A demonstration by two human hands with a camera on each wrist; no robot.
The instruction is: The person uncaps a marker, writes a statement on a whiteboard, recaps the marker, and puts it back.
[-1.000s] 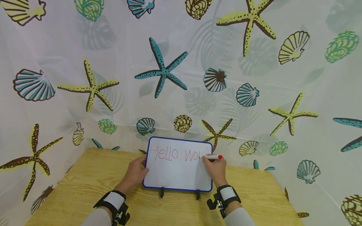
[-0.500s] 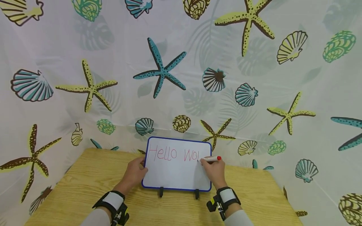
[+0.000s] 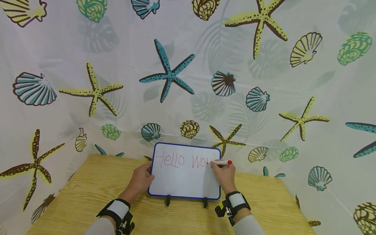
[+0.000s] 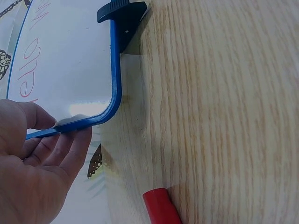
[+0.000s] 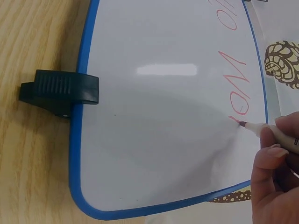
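A small whiteboard point(image 3: 182, 179) with a blue frame stands upright on two black feet, one of them a clip-like foot point(image 5: 60, 88) on the lower edge. Red handwriting point(image 3: 169, 160) across its upper part reads "Hello Wo" plus a further short stroke. My left hand point(image 3: 139, 179) grips the board's left edge, thumb on the front and fingers behind, as the left wrist view shows. My right hand point(image 3: 224, 176) pinches a white marker point(image 5: 280, 137) with a red end. Its dark tip meets the board at the end of the last red stroke.
The board stands on a wood-grain table point(image 3: 102, 182). A red cylindrical piece point(image 4: 161, 205) lies on the table near my left wrist. Behind rises a white curtain point(image 3: 188, 107) printed with starfish and shells.
The marker tip goes down along a short stroke after the "o", then back up it. My left hand keeps its grip on the board's edge.
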